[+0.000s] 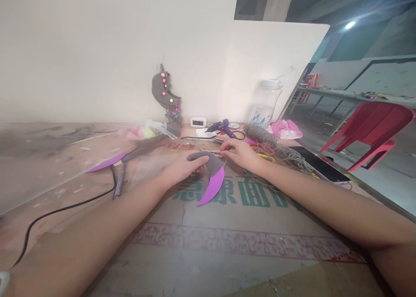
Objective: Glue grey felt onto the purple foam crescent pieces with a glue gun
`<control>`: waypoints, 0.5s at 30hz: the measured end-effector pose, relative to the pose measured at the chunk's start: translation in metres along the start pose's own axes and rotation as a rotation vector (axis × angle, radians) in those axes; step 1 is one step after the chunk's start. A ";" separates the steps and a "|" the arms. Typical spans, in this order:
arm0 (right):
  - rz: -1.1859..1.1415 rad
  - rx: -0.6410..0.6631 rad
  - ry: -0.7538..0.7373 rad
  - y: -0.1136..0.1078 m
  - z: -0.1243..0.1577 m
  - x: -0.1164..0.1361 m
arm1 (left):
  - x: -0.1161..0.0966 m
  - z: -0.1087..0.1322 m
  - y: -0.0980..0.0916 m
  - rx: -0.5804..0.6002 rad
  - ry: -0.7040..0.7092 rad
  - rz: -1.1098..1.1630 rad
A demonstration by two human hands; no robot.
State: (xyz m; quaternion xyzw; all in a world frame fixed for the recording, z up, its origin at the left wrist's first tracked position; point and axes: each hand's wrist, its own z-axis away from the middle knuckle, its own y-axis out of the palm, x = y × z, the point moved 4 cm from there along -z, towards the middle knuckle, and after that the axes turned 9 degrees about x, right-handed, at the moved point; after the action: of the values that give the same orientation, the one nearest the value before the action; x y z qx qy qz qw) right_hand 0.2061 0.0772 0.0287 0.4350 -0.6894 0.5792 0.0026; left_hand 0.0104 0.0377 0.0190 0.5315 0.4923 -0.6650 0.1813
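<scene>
A purple crescent-shaped cutout, half wound in grey yarn, lies on a sheet of printed cardboard. My left hand is closed around the crescent's grey-wrapped upper end. Just right of it, my right hand is curled with its fingertips pinched at the yarn strand beside the crescent. A loose heap of grey yarn lies behind my right hand.
A finished grey crescent with coloured beads hangs on the wall. On the table are a blue glue gun, a small clock, a clear jar, a phone, a second purple crescent and a black cable. A red chair stands right.
</scene>
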 end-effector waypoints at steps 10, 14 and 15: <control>0.083 0.079 -0.089 0.007 -0.012 0.005 | 0.002 -0.001 -0.001 -0.006 -0.025 -0.003; 0.086 0.087 -0.065 0.009 -0.014 0.007 | 0.001 0.000 -0.001 -0.005 -0.009 -0.003; 0.087 0.078 -0.054 0.008 -0.014 0.007 | 0.001 -0.001 0.000 0.000 0.000 0.003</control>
State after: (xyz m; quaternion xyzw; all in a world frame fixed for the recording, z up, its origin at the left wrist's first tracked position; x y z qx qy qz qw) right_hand 0.1898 0.0839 0.0304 0.4198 -0.6845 0.5932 -0.0581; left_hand 0.0101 0.0385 0.0185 0.5324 0.4915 -0.6647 0.1821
